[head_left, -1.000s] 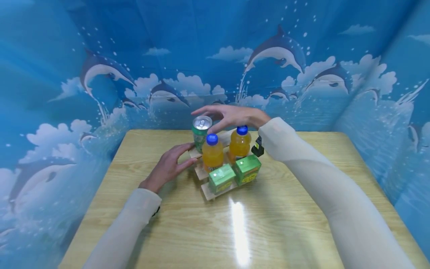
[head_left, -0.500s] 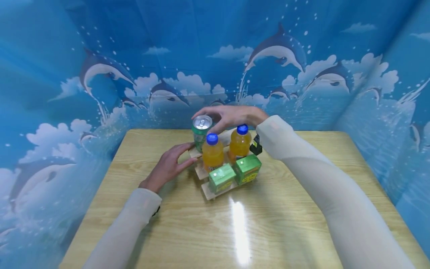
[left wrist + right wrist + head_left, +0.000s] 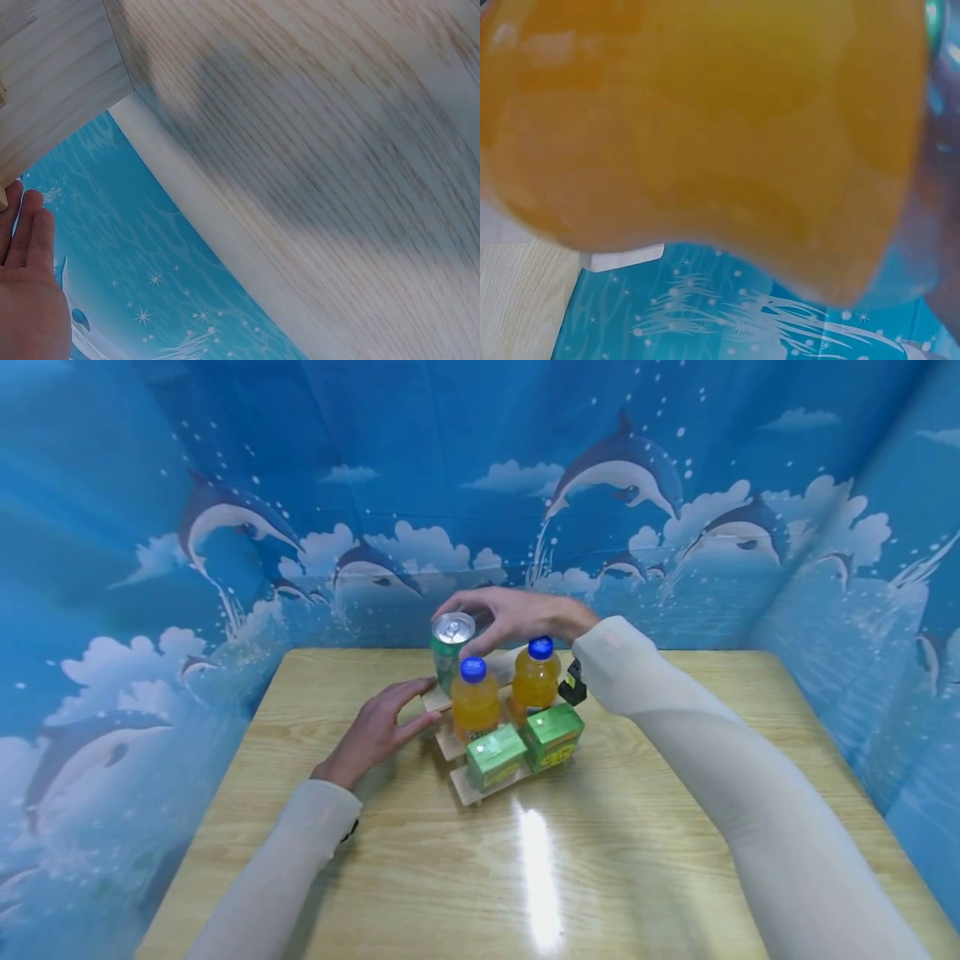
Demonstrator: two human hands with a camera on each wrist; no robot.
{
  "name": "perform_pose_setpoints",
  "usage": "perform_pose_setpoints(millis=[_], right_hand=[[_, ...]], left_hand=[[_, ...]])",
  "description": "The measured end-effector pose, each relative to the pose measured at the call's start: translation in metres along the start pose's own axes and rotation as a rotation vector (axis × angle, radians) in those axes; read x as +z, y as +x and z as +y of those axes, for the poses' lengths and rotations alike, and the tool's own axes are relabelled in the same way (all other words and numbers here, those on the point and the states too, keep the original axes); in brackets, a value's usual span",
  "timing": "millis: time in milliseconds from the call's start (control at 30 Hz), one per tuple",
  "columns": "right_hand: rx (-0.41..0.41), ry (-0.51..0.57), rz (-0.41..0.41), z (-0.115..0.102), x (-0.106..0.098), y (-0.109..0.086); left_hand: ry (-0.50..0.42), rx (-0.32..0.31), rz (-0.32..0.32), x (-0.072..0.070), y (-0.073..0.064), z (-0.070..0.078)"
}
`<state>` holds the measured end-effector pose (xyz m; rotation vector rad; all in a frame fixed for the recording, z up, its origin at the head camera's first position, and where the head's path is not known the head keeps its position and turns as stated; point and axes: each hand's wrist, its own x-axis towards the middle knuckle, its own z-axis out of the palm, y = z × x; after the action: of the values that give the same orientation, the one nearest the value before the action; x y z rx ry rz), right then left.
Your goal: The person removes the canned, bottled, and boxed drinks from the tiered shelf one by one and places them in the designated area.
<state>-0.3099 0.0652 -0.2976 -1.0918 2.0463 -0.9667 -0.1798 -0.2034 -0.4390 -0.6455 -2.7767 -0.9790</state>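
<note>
A: Head view first, what's going on?
B: Right hand [image 3: 517, 614] has its fingers curled around the top of a green metal can with a silver lid [image 3: 446, 665], at the left end of the top tier of a pale wooden stepped rack [image 3: 465, 788]. Left hand [image 3: 377, 727] just touches the rack's left end, thumb and fingers spread, gripping nothing. Looks like the can's being positioned; can't tell if its base is fully down.
A: Other tiers?
B: Two blue-capped plastic bottles of orange drink [image 3: 476, 708] [image 3: 534, 681], then two green box cartons [image 3: 497, 758] [image 3: 553, 737] in front.
A: Left wrist?
B: Fairly straight fingers [image 3: 42, 232] at the wood. Steadying, I'd guess.
A: Right wrist?
B: Mostly orange bottle, can't judge the grip there. Next move calls for keeping the can upright and that wrist off the bottles imo.
</note>
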Motion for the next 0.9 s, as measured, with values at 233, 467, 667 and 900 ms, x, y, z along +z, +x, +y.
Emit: perform_pose_setpoints(millis=[233, 467, 667, 900], right_hand=[[-0.027, 0.016, 0.088, 0.001, -0.003, -0.009], [-0.031, 0.015, 0.198, 0.000, -0.009, -0.021], [0.007, 0.017, 0.258, 0.001, -0.016, -0.034], [0.056, -0.013, 0.316, 0.005, -0.027, -0.052]], left_hand=[[-0.001, -0.010, -0.011, 0.001, -0.001, -0.001], [0.003, 0.017, 0.013, 0.002, -0.001, -0.003], [-0.002, 0.009, 0.012, 0.001, -0.001, -0.003], [-0.004, -0.006, 0.005, 0.002, -0.002, -0.001]])
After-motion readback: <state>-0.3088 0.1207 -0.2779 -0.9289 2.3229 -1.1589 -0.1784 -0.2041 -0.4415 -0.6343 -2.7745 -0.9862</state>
